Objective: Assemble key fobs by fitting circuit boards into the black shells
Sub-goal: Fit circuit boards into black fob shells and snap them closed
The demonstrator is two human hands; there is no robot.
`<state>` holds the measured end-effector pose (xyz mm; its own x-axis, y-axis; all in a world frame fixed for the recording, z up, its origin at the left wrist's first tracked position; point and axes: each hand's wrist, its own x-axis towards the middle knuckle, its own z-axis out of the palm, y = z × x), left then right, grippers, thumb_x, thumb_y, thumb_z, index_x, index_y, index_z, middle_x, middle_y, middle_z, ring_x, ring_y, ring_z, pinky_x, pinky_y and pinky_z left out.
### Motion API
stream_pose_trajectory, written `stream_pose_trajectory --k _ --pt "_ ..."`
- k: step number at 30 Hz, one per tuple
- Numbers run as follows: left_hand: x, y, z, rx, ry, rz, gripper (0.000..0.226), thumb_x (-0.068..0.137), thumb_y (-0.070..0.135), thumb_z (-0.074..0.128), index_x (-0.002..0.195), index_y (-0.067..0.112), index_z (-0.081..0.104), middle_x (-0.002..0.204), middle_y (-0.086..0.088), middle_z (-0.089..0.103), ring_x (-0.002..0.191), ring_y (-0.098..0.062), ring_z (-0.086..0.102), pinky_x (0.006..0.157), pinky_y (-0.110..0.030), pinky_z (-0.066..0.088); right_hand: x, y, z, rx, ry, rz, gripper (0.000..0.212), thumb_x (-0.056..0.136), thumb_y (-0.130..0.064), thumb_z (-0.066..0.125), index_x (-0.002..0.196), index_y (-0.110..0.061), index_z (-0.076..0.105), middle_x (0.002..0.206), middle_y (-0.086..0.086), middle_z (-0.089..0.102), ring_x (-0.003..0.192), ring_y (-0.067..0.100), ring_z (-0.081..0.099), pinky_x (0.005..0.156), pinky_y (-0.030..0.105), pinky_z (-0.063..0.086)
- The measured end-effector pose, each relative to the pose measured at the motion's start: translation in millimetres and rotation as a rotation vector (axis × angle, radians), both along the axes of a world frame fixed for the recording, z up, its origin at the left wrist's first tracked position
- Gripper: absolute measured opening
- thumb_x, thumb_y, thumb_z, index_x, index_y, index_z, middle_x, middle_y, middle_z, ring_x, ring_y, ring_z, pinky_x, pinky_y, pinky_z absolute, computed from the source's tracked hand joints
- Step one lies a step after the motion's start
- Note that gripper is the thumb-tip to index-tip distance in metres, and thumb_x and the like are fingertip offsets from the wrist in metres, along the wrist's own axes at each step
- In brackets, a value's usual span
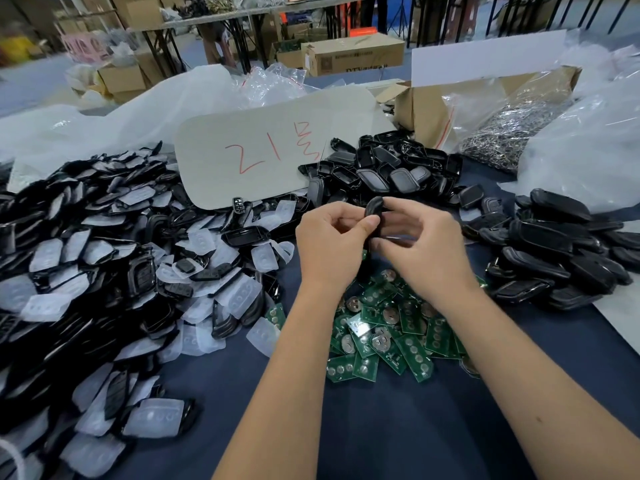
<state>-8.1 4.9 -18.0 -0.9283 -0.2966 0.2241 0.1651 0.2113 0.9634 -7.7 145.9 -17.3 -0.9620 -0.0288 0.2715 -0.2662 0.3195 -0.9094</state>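
Observation:
A black key fob shell [374,209] is held up edge-on above the table, between both hands. My left hand [329,244] grips its left side, thumb pressed on its edge. My right hand [422,244] pinches its top and right side with curled fingers. Whether a board sits inside the shell is hidden. Below the hands lies a heap of green circuit boards [384,334] with round coin-cell holders. Black shell halves [388,171] are piled behind the hands, and closed black fobs [561,251] lie at the right.
At the left spreads a big heap of black frames and translucent white button pads [114,271]. A grey card with red writing [263,150] leans behind. A cardboard box [426,109], a bag of metal rings [509,133] and plastic bags stand at the back right. Dark blue cloth [346,427] covers the table.

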Motion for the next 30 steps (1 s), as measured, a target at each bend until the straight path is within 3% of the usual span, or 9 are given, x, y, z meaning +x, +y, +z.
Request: stream_pose_trajectory --k 4,8,11,14,16,20,24,27,30 --pt "0 5 2 -0.024 0.039 -0.043 0.013 0.083 0.012 0.084 0.076 0.020 0.078 0.065 0.003 0.072 0.062 -0.011 0.065 0.065 -0.032 0.058 6 -4 0 -0.021 0.092 -0.096 0.045 0.078 -0.016 0.088 0.120 -0.023 0.074 0.096 -0.015 0.075 0.086 -0.001 0.073 0.079 0.019 0.060" --pt "4 1 9 0.068 0.025 -0.148 0.021 0.097 0.025 0.073 0.081 0.015 0.081 0.073 -0.006 0.075 0.071 -0.012 0.068 0.070 -0.024 0.055 0 -1 -3 -0.077 0.032 -0.073 0.044 0.080 -0.016 0.088 0.120 -0.024 0.072 0.100 -0.012 0.077 0.092 0.001 0.074 0.088 0.027 0.061" --pt "2 -7 10 0.143 -0.065 -0.083 0.032 0.103 0.040 0.060 0.086 0.022 0.080 0.083 0.002 0.079 0.082 -0.008 0.074 0.076 -0.018 0.052 -6 1 -5 -0.428 -0.134 0.004 0.051 0.086 -0.005 0.082 0.131 -0.021 0.065 0.104 0.000 0.080 0.101 0.016 0.076 0.094 0.040 0.061" --pt "-2 -21 3 -0.314 -0.177 0.129 0.024 0.098 0.047 0.064 0.095 0.027 0.076 0.088 0.009 0.075 0.093 -0.013 0.070 0.079 -0.028 0.052 -12 9 -3 -0.835 -0.242 0.149 0.055 0.088 0.007 0.072 0.133 -0.023 0.062 0.107 0.018 0.077 0.103 0.031 0.075 0.091 0.041 0.061" --pt "-1 -25 -3 -0.624 -0.295 0.091 0.036 0.091 0.055 0.068 0.110 0.025 0.075 0.105 0.003 0.071 0.107 -0.021 0.064 0.092 -0.040 0.054 -14 15 -2 -0.979 -0.278 0.237 0.056 0.083 0.007 0.070 0.133 -0.017 0.064 0.108 0.023 0.073 0.102 0.034 0.073 0.091 0.040 0.061" --pt "0 -17 -5 -0.749 -0.317 -0.007 0.033 0.089 0.047 0.076 0.111 0.023 0.070 0.114 -0.002 0.063 0.114 -0.026 0.058 0.097 -0.046 0.051 -16 17 -3 -1.064 -0.341 0.262 0.047 0.091 0.005 0.064 0.133 -0.015 0.066 0.112 0.021 0.071 0.106 0.036 0.072 0.091 0.041 0.061" --pt "-1 -14 -2 -0.587 -0.268 -0.003 0.021 0.089 0.030 0.079 0.097 0.024 0.061 0.091 0.008 0.063 0.083 -0.014 0.063 0.075 -0.035 0.053 -16 19 -3 -1.087 -0.363 0.252 0.038 0.095 0.000 0.062 0.129 -0.015 0.068 0.113 0.016 0.072 0.109 0.037 0.072 0.090 0.040 0.062" --pt "-1 -13 0 -0.033 -0.296 0.018 0.018 0.091 0.017 0.080 0.096 0.012 0.063 0.100 -0.010 0.068 0.063 -0.017 0.067 0.059 -0.031 0.058 -15 21 -2 -0.993 -0.375 0.281 0.046 0.087 -0.004 0.069 0.131 -0.017 0.068 0.116 0.015 0.073 0.111 0.032 0.072 0.092 0.039 0.061" --pt "-1 -14 1 0.415 -0.378 -0.014 0.014 0.090 0.006 0.079 0.095 0.002 0.066 0.098 -0.013 0.065 0.063 -0.011 0.064 0.061 -0.023 0.059 -13 18 -3 -0.859 -0.361 0.313 0.056 0.081 -0.002 0.070 0.135 -0.014 0.064 0.111 0.015 0.076 0.105 0.025 0.074 0.086 0.032 0.061"
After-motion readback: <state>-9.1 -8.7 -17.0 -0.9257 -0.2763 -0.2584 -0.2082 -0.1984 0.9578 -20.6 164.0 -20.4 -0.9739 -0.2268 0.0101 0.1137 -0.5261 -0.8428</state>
